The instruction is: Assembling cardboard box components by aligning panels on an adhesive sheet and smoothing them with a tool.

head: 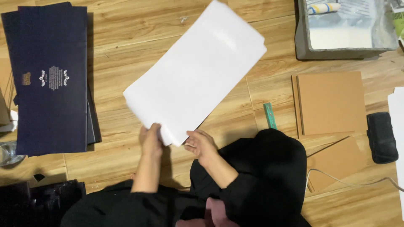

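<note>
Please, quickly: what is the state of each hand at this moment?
Left hand: closed on the near edge of the white sheets.
Right hand: fingers at the same edge of the sheets; whether it grips cannot be told.

Makeshift craft workshop on a wood-plank floor (126, 38): stacked dark navy printed covers (50, 80) at left edge, brown cardboard panels (330, 103) right, grey paste tray (345, 38) top-right corner.

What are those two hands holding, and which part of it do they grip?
A large white sheet, held at its near short edge. The left hand pinches the corner there; the right hand touches the same edge beside it.
</note>
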